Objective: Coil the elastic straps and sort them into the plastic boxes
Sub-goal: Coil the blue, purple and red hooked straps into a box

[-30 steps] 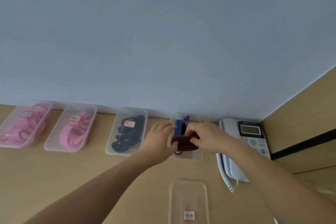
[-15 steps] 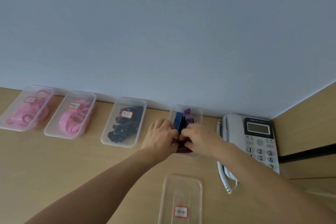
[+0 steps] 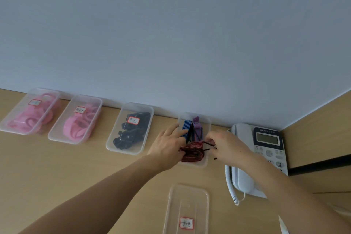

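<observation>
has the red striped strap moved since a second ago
Yes. The red striped strap has sunk lower into the box by the phone, settling in front of the blue strap.

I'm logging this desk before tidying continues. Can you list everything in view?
Clear plastic boxes: four, in a row along the wall, three labelled.
Pink elastic straps: in the two leftmost boxes.
Black elastic straps: third box.
Blue striped strap, purple strap, red-and-black striped coiled strap: fourth box.
Clear labelled lid: one, near edge.
White corded telephone: one, right.
Wooden desk: tan.
Left hand, right hand: both on the red-and-black coil.
</observation>
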`<state>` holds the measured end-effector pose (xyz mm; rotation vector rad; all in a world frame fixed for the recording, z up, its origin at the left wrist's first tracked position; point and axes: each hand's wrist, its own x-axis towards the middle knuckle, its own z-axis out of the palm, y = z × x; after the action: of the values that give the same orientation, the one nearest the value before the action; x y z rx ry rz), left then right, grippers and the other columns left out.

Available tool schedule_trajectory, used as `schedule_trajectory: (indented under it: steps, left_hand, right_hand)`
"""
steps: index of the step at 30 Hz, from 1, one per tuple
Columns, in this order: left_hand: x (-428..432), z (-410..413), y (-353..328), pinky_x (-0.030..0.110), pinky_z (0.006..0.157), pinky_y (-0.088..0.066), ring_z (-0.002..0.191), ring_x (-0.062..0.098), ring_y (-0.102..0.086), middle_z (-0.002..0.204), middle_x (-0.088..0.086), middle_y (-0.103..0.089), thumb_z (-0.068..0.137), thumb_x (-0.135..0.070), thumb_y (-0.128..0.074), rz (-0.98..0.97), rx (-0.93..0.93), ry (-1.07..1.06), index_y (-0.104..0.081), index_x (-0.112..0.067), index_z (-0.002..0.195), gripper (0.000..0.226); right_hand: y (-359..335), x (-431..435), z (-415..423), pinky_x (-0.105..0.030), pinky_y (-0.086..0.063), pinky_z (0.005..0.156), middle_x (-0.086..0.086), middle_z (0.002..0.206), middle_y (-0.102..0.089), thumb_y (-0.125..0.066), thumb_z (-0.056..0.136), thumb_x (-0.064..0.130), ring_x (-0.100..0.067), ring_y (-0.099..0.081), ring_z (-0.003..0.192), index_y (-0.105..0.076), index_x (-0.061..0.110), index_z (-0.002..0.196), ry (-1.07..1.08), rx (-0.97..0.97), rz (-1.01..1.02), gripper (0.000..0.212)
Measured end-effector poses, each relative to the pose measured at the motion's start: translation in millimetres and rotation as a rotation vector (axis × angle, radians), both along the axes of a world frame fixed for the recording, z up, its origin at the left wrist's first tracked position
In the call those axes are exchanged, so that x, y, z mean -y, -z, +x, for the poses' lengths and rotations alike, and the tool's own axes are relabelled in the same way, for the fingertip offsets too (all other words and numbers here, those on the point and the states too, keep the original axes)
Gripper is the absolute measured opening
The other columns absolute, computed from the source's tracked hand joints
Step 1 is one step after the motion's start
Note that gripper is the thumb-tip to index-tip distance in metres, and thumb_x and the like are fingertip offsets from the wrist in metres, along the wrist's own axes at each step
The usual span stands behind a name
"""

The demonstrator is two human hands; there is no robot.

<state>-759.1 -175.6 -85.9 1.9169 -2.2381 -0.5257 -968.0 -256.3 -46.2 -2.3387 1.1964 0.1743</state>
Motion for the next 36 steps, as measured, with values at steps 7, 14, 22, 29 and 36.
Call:
schedule_trajectory:
  steps: [7,14,22,29,36]
  left_hand:
    - [5,2,-3,0.036,0.117,-0.021,0.150,0.019,-0.015,0.154,-0.007,-0.040,0.086,-0.034,-0.064,0.000,-0.058,-0.026,-0.069,-0.019,0.105,0.024]
    - [4,3,2,0.037,0.117,-0.023,0.149,0.021,-0.017,0.153,-0.004,-0.042,0.085,-0.033,-0.066,-0.033,-0.064,-0.018,-0.071,-0.020,0.108,0.027]
    - [5,5,4,0.039,0.117,-0.025,0.150,0.020,-0.016,0.153,-0.007,-0.040,0.085,-0.035,-0.063,-0.031,-0.002,-0.003,-0.060,-0.020,0.121,0.039]
    - [2,5,4,0.037,0.120,-0.020,0.151,0.017,-0.009,0.160,-0.004,-0.027,0.088,-0.039,-0.056,-0.039,0.077,0.017,-0.034,-0.019,0.149,0.068]
    - [7,3,4,0.036,0.119,0.012,0.146,0.016,0.029,0.164,0.003,0.018,0.096,-0.054,-0.031,0.034,0.251,0.095,0.005,-0.012,0.157,0.082]
  right_hand:
    - [-13,25,35,-0.036,-0.046,0.071,0.002,0.103,-0.057,-0.054,0.081,-0.002,-0.022,-0.056,0.093,-0.064,0.020,0.095,-0.216,0.081,-0.214,0.027]
    - [1,32,52,-0.037,-0.047,0.073,0.002,0.101,-0.059,-0.056,0.083,-0.003,-0.020,-0.057,0.090,-0.066,0.015,0.090,-0.203,0.220,-0.192,0.022]
    - [24,28,46,-0.038,-0.049,0.083,-0.002,0.095,-0.070,-0.066,0.076,-0.005,-0.027,-0.059,0.098,-0.071,0.009,0.092,-0.123,0.318,-0.251,0.023]
    - [29,16,34,-0.042,-0.049,0.097,-0.002,0.114,-0.071,-0.060,0.085,0.003,-0.024,-0.056,0.121,-0.070,0.012,0.117,-0.111,0.285,-0.325,0.035]
    - [34,-12,26,-0.043,0.003,0.122,0.004,0.165,-0.003,-0.012,0.095,0.060,-0.012,0.005,0.152,-0.011,0.017,0.157,-0.167,-0.108,-0.291,0.075]
